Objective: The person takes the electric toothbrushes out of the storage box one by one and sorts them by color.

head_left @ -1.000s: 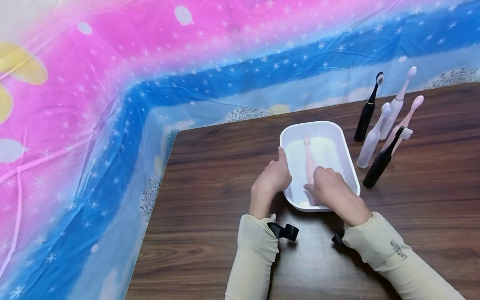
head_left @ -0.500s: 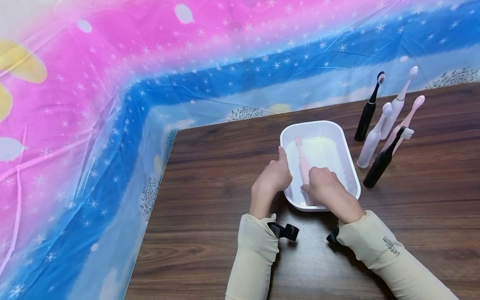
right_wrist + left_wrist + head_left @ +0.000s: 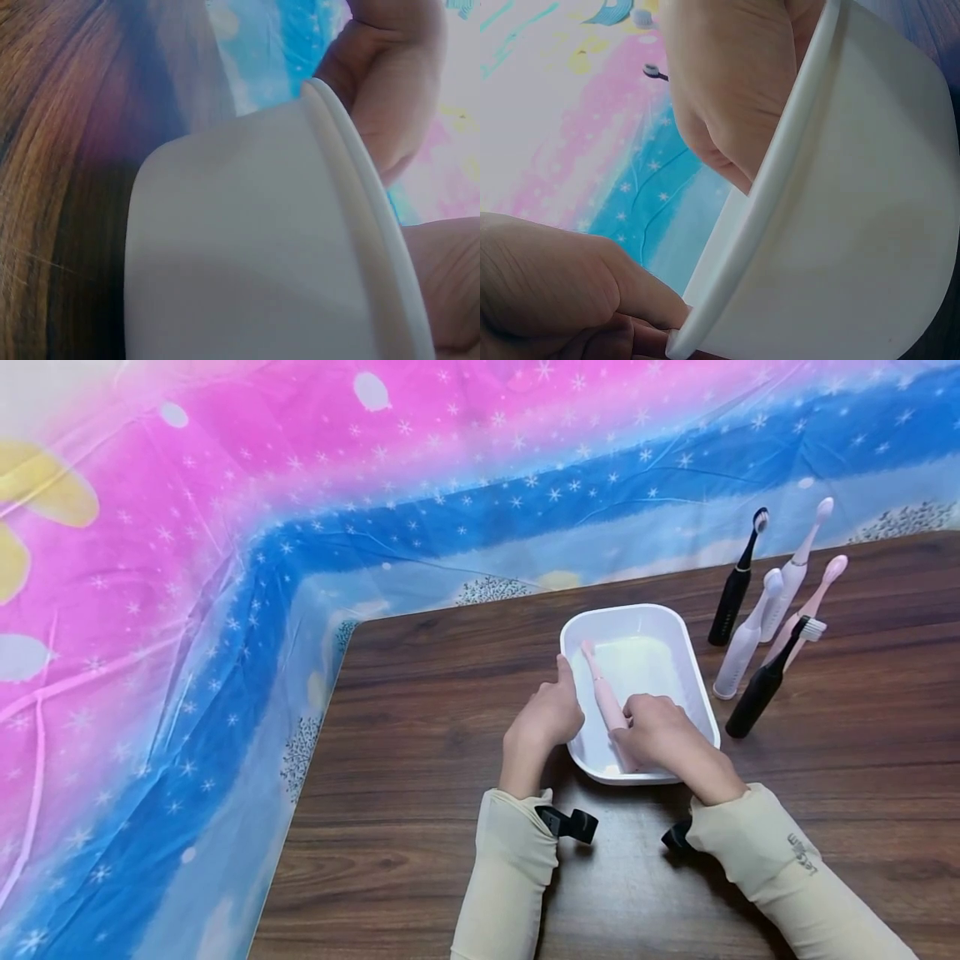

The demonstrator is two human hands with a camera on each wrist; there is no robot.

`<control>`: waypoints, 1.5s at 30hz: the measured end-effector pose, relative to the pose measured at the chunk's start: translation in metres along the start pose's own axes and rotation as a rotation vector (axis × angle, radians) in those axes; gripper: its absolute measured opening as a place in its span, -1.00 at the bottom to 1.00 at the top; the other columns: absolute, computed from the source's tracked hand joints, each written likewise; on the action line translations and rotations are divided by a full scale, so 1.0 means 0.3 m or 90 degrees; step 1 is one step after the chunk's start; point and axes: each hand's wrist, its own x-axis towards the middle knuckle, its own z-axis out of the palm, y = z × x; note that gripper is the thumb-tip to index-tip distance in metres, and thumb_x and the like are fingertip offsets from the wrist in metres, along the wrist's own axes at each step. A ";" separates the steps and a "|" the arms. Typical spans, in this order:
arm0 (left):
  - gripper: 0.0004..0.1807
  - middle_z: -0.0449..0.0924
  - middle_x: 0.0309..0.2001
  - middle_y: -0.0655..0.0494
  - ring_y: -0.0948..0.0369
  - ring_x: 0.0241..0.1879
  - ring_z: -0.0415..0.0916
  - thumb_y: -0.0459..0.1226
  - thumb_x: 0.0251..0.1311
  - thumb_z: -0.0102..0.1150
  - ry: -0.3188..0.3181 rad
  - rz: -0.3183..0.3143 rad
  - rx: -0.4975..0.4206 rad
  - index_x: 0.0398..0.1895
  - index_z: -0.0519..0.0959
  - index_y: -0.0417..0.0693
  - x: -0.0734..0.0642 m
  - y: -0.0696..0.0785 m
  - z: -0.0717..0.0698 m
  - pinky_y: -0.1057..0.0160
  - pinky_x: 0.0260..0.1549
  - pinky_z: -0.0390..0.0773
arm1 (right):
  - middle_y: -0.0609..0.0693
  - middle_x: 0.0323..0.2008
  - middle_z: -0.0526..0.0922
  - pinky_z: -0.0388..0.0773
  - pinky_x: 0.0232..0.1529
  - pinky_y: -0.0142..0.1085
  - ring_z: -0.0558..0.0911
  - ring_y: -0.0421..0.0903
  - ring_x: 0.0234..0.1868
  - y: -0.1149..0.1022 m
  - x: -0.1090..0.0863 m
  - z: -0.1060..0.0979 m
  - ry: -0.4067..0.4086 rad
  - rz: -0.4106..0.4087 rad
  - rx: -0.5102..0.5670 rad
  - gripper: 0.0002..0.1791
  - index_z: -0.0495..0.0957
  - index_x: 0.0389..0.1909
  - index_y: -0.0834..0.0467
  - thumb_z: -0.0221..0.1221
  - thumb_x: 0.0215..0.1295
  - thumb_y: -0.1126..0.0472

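Observation:
A pink electric toothbrush (image 3: 606, 702) lies slanted in a white plastic bin (image 3: 693, 660), head toward the far left corner. My right hand (image 3: 667, 735) reaches over the near right rim and holds the handle's lower end, thumb on its left; the fingertips are partly hidden. My left hand (image 3: 546, 714) grips the bin's left rim. In the left wrist view, the left thumb and fingers (image 3: 649, 296) meet at the rim, and the right hand (image 3: 731, 75) dips behind it. The right wrist view shows the bin wall (image 3: 240, 240), the left hand (image 3: 401, 82) and part of the right (image 3: 450, 277).
Right of the bin several electric toothbrushes stand upright: black ones (image 3: 729, 602) (image 3: 753, 702), white ones (image 3: 738, 656) (image 3: 786, 589) and a pink one (image 3: 813, 597). The wooden table (image 3: 390, 760) ends at a patterned cloth (image 3: 420, 510) behind and at left.
The pink toothbrush in the bin has swung from nearly straight to a leftward slant, its head moving to the left wall with my right hand on it. My left hand stays put.

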 end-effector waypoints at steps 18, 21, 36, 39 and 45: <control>-0.21 0.54 0.09 -0.12 0.12 -0.09 0.47 -0.29 0.38 -0.18 -0.011 -0.006 -0.004 0.54 -0.32 -0.06 0.000 0.007 0.000 0.19 -0.15 0.45 | 0.08 -0.30 0.65 0.41 -0.26 -0.26 0.56 -0.04 -0.29 0.030 -0.049 -0.025 0.147 -0.103 0.082 -0.60 0.51 -0.01 0.32 0.22 0.23 0.14; -0.21 0.54 0.08 -0.12 0.12 -0.10 0.48 -0.29 0.38 -0.17 -0.010 -0.005 -0.006 0.54 -0.32 -0.07 0.000 0.008 0.000 0.20 -0.17 0.46 | 0.10 -0.27 0.66 0.43 -0.22 -0.23 0.59 -0.03 -0.25 0.027 -0.060 -0.029 0.164 -0.118 0.101 -0.59 0.50 0.02 0.32 0.22 0.24 0.14; -0.20 0.60 -0.19 -0.10 0.12 -0.23 0.50 -0.30 0.37 -0.15 -0.006 -0.001 -0.003 0.53 -0.31 -0.10 0.000 0.012 -0.004 0.23 -0.29 0.45 | 0.11 -0.19 0.66 0.50 -0.16 -0.13 0.64 0.00 -0.14 0.019 -0.131 -0.060 0.244 -0.175 0.171 -0.60 0.47 0.07 0.23 0.20 0.25 0.16; -0.20 0.57 -0.27 -0.08 0.12 -0.28 0.50 -0.31 0.36 -0.15 -0.008 -0.006 -0.010 0.53 -0.32 -0.09 0.000 0.012 -0.002 0.23 -0.33 0.45 | 0.09 -0.20 0.66 0.51 -0.17 -0.12 0.63 -0.02 -0.15 0.016 -0.152 -0.064 0.258 -0.192 0.187 -0.62 0.47 0.06 0.21 0.20 0.24 0.18; -0.20 0.55 -0.31 -0.07 0.11 -0.29 0.50 -0.31 0.38 -0.17 -0.019 -0.013 -0.015 0.53 -0.35 -0.06 -0.004 0.013 0.000 0.21 -0.32 0.44 | 0.08 -0.24 0.65 0.60 -0.18 -0.13 0.64 -0.03 -0.18 0.015 -0.204 -0.067 0.297 -0.238 0.195 -0.66 0.48 0.01 0.21 0.22 0.21 0.25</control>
